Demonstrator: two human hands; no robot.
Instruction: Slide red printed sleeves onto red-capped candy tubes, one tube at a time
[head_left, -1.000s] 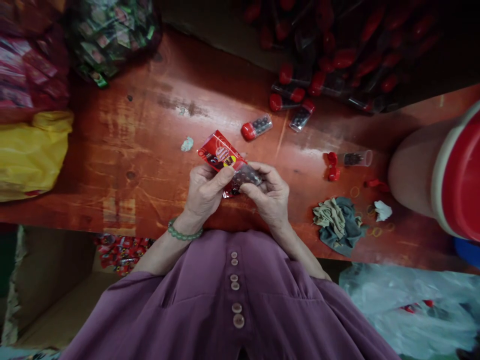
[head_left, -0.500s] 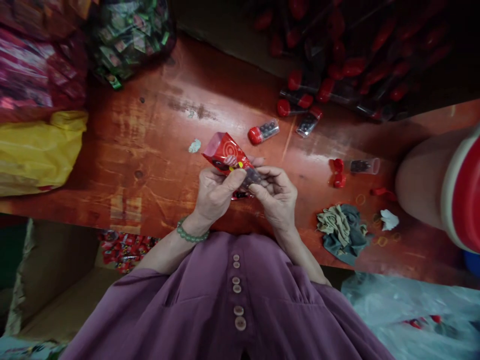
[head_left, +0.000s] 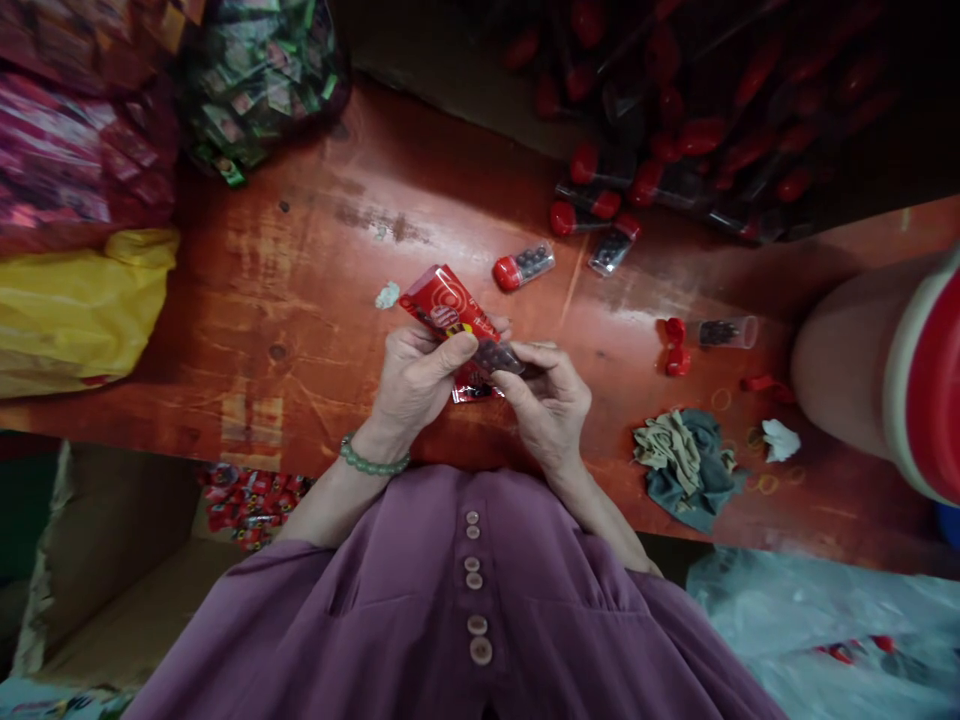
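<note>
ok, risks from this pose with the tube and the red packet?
Both hands, left hand and right hand, pinch the clear tube and red packet above the table; dark beads could spill if the tube tips. An uncapped tube lies on its side near the loose red cap; it might leak or roll.

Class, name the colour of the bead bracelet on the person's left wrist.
Pale green; the bracelet shows clearly in the head view, below the left hand.

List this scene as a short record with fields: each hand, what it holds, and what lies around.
left hand: grips red packet
right hand: pinches clear tube of dark beads, against the packet
surface: red wooden table
near right: open tube, two red caps, crumpled cloth
far: capped tube
left edge: yellow bag
</note>
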